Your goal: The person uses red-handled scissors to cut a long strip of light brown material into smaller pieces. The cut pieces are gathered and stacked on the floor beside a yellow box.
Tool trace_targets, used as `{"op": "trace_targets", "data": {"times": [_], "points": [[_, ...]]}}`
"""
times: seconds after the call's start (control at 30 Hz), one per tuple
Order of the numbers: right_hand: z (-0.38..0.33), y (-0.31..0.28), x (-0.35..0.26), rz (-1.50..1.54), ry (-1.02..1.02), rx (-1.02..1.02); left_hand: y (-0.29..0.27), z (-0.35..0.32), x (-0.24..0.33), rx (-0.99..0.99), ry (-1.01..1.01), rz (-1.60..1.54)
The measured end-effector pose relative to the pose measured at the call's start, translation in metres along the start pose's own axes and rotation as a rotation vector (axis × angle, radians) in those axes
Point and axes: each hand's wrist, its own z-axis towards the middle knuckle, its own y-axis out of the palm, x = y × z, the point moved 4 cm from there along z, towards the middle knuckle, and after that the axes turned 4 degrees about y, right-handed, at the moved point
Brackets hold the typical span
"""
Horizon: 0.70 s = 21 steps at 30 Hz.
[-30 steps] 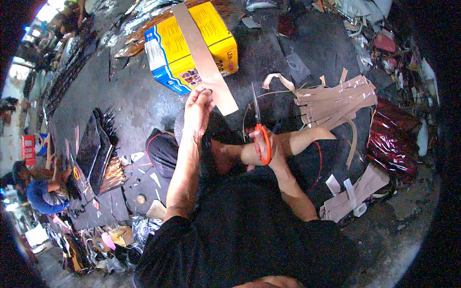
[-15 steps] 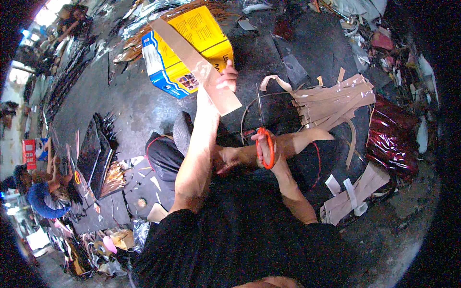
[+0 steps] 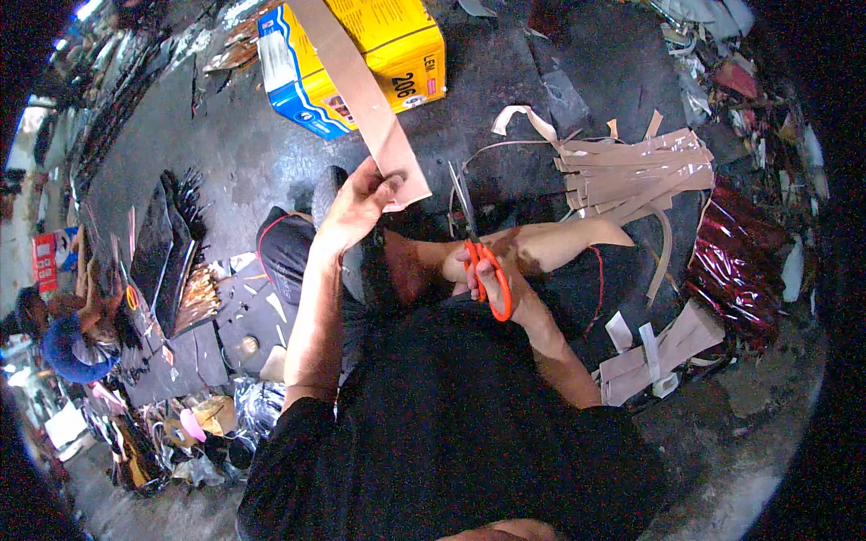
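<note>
A long tan strip (image 3: 356, 86) is pinched near its close end between the thumb and fingers of my left hand (image 3: 359, 203). The strip runs away from me, passing in front of a yellow and blue cardboard box (image 3: 383, 41). My right hand (image 3: 496, 281) is wrapped round the orange handles of a pair of scissors (image 3: 492, 298). Their metal blades point forward, slightly parted, just right of the strip's end and apart from it. To the right, a fanned stack of tan strips (image 3: 636, 171) lies beyond my bent leg.
Shiny dark red sheets (image 3: 744, 252) and another bundle of tan strips (image 3: 663, 356) lie at the right. On the left are a folded black sheet (image 3: 162, 257) and scattered scraps. A person in blue (image 3: 77, 347) sits at the far left.
My left hand has come back toward me and left, now pinching the strip's near end from the side. The scissors have tilted and shifted slightly left. The whole view has shifted a little.
</note>
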Motion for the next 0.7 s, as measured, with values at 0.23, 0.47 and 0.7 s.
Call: {"op": "trace_targets", "data": {"times": [0.23,0.47,0.7], "points": [[0.0,0.019,-0.015,0.075,-0.092,-0.129,0.003,0.006,0.008,0.004,-0.032,-0.068],[0.013,0.032,-0.041,-0.416,-0.323,0.005,0.004,0.001,0.0,-0.059,-0.006,-0.018],[0.022,0.032,-0.023,-0.592,-0.415,0.099,0.005,-0.001,-0.002,-0.063,0.01,-0.031]]}}
